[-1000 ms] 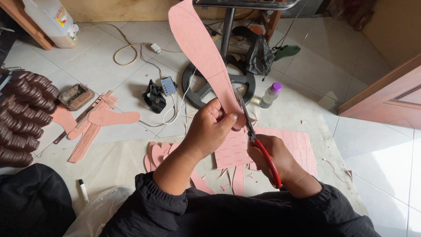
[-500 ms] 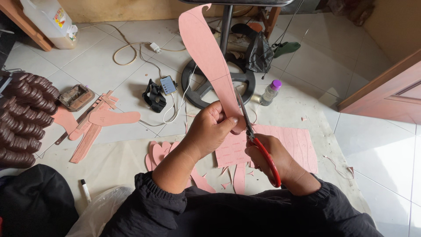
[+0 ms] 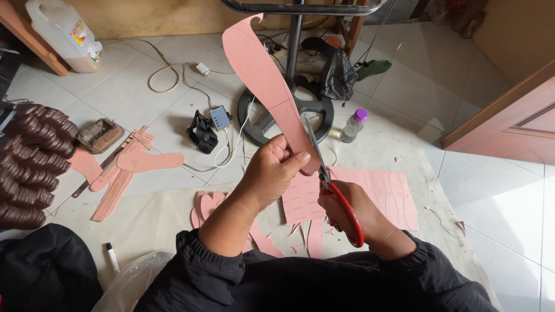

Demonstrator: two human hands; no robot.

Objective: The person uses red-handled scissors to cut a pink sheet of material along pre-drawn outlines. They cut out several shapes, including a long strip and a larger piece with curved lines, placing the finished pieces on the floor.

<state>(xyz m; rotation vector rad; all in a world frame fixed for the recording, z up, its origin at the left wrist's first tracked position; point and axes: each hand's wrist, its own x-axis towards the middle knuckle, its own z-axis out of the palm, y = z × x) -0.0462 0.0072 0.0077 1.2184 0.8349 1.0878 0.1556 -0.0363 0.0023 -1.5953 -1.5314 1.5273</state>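
my left hand (image 3: 274,170) is closed around the lower end of a long pink cut-out strip (image 3: 263,78), thumb pressed on its front, holding it up so it rises away from me and ends in a curled tip. my right hand (image 3: 352,211) grips a pair of red-handled scissors (image 3: 329,185), fingers through the loops, and the blades run up along the strip's right edge just beside my left thumb.

beneath both hands, on the pale floor mat (image 3: 144,216), lies a flat pink sheet (image 3: 376,193) with faint outlines marked on it, and small pink offcuts (image 3: 211,202) are scattered just under my left wrist. further left of my left hand a sole-shaped pink piece (image 3: 147,162) rests with some narrow pink strips (image 3: 113,188) next to it.

beyond my left hand, a phone (image 3: 220,117) with a lit screen sits by a black bundle, with a white cable (image 3: 167,75) looping past it. just beyond the scissors stands a small clear bottle (image 3: 353,125) with a purple cap. far up to the left, well apart from my hands, a white plastic jug (image 3: 60,32) carries a label in mixed colours on its side; what is printed there is too small to tell. at the far left is a stack of dark brown ribbed pieces (image 3: 26,167), and a small white tube (image 3: 111,257) with a black cap lies near my left elbow.
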